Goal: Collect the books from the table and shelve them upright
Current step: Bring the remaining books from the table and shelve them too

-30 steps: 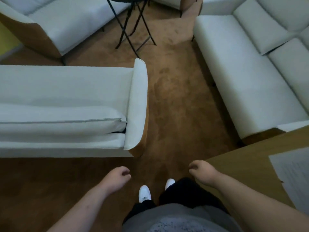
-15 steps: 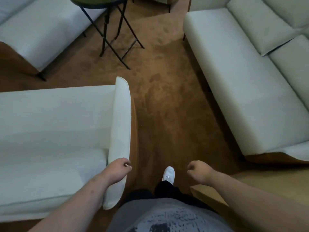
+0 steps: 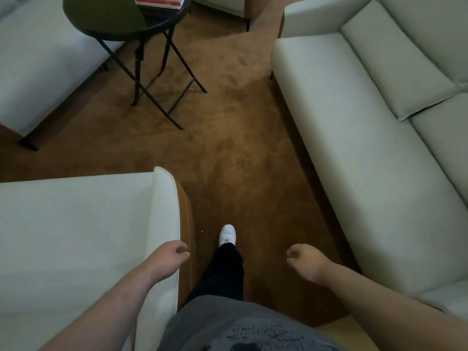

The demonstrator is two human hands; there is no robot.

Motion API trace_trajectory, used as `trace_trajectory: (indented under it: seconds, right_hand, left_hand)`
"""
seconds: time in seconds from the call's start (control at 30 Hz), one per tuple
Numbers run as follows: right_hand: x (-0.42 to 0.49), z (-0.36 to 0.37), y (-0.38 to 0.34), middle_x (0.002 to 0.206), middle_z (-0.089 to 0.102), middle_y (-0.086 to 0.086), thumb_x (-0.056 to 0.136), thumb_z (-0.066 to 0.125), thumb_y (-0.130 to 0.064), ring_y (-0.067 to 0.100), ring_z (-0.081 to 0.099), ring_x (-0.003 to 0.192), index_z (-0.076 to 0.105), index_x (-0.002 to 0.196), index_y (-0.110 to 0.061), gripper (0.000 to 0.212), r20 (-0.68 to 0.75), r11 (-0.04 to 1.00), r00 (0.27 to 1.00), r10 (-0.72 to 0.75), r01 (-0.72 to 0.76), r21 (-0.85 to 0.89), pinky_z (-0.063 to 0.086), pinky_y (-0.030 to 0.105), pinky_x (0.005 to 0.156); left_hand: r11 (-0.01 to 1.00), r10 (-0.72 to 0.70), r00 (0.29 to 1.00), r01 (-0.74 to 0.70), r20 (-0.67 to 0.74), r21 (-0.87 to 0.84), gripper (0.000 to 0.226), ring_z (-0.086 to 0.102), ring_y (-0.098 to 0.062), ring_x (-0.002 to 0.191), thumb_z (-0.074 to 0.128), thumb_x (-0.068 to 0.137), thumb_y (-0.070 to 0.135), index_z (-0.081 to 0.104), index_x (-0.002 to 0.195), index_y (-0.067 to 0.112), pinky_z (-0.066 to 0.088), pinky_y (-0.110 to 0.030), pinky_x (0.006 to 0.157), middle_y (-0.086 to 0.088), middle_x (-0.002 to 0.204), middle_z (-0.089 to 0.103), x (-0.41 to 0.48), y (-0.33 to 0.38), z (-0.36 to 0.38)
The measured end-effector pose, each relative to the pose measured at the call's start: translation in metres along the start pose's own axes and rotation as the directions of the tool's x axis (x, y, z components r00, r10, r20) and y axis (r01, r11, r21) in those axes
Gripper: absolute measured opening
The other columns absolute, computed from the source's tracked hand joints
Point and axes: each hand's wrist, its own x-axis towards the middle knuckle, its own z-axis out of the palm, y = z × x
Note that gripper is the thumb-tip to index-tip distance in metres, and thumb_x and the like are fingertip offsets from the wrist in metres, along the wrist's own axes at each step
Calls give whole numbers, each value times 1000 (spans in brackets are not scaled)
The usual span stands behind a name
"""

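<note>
A stack of books point(image 3: 159, 2) with red and white edges lies on a round dark folding table point(image 3: 111, 19) at the top left, cut off by the frame's upper edge. My left hand point(image 3: 170, 257) hangs low at the bottom centre-left, fingers loosely curled, holding nothing, over the arm of a white sofa. My right hand point(image 3: 305, 259) hangs at the bottom centre-right, also loosely curled and holding nothing. Both hands are far from the books. No shelf is in view.
A white sofa point(image 3: 76, 236) fills the lower left, its arm beside my left hand. A long pale sofa point(image 3: 367, 148) runs down the right. Another pale seat point(image 3: 38, 59) stands at the upper left. Brown carpet point(image 3: 240, 160) forms a lane between them toward the table.
I have walked forward along the carpet between the sofas. The round table has come nearer and the books on it are now in view. Both hands still hang loosely, holding nothing.
</note>
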Motion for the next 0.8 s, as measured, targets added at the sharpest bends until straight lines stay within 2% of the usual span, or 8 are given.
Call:
trace_trajectory:
  seconds: [0.1, 0.13, 0.2, 0.27, 0.37, 0.53, 0.8]
  right_hand:
    - [38, -52, -30, 122, 65, -4, 101, 57, -24, 10, 63, 105, 61, 133, -21, 33, 2, 999, 1000, 31, -31, 33, 51, 18, 83]
    - [48, -69, -40, 120, 65, -4, 100, 58, -25, 9, 63, 103, 61, 132, -21, 33, 4, 998, 999, 47, -47, 45, 51, 18, 83]
    - [68, -101, -62, 124, 65, -3, 100, 58, -25, 14, 62, 114, 61, 133, -22, 33, -6, 996, 998, 67, -66, 64, 50, 27, 96]
    - [87, -130, -83, 129, 64, -1, 99, 59, -25, 17, 59, 122, 61, 133, -21, 34, -6, 995, 998, 59, -59, 81, 47, 29, 101]
    - [114, -165, -111, 132, 63, 0, 100, 58, -24, 18, 58, 124, 60, 134, -19, 35, -1, 995, 999, 46, -46, 93, 44, 25, 96]
    - [163, -224, -150, 130, 64, 0, 100, 58, -24, 16, 58, 119, 59, 136, -18, 36, 22, 994, 1000, 16, -18, 111, 43, 26, 96]
    - [273, -337, -209, 126, 64, 1, 101, 58, -26, 16, 59, 115, 62, 131, -18, 32, 21, 996, 997, -68, 67, 53, 46, 26, 96]
  left_hand:
    - [1000, 4, 1000, -4, 25, 15, 35, 57, -16, 117, 53, 101, 27, 60, 134, 16, 44, -26, 95, -2, 135, 60, 46, 26, -44]
    - [1000, 6, 999, -7, 34, 22, 33, 56, -13, 113, 52, 101, 27, 60, 132, 17, 44, -26, 93, -2, 133, 60, 59, 34, -59]
    - [998, 25, 999, -27, 41, 48, 29, 55, -10, 106, 52, 101, 28, 62, 127, 19, 46, -25, 91, -1, 130, 62, 83, 51, -88]
    - [997, 35, 998, -38, 45, 69, 29, 57, -11, 109, 52, 101, 29, 62, 127, 20, 48, -26, 93, 0, 129, 63, 108, 69, -118]
    - [998, 33, 999, -36, 42, 52, 35, 57, -17, 120, 53, 101, 29, 60, 133, 18, 46, -27, 95, -1, 134, 61, 142, 95, -159]
    - [1000, 16, 999, -16, 34, -10, 38, 57, -16, 120, 55, 100, 30, 58, 136, 18, 45, -25, 92, -2, 135, 60, 192, 131, -204]
    - [998, -49, 999, 50, 24, -49, 40, 56, -19, 124, 57, 100, 28, 58, 138, 15, 47, -33, 104, -4, 136, 60, 289, 205, -276]
